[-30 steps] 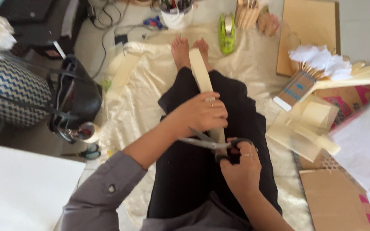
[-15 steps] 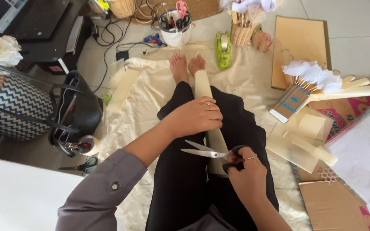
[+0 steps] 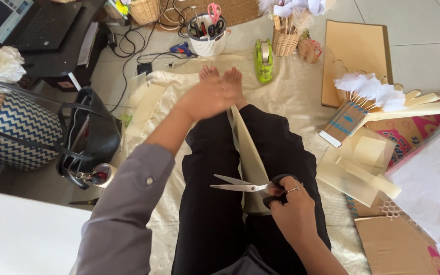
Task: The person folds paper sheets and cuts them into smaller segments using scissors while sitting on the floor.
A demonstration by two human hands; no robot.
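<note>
a: the fingers of the right hand (image 3: 294, 214) are curled through the black handles of the scissors (image 3: 253, 186), gripping them, blades slightly apart and pointing toward the person's left.

b: and the left hand (image 3: 207, 98)?

a: stretched out near the feet (image 3: 222, 77), fingers closed down on the far end of the cream strip (image 3: 250, 153), pinching or pressing it; i cannot tell which.

b: where does the strip lie?

a: lengthwise between the legs in black trousers, from the left hand back to just under the scissors.

b: what's around?

a: a cream cloth (image 3: 291, 97) on the floor, a green tape dispenser (image 3: 264, 60) beyond the feet, a black bag (image 3: 90, 137) at the left, cardboard sheets (image 3: 355, 56) at the right.
</note>
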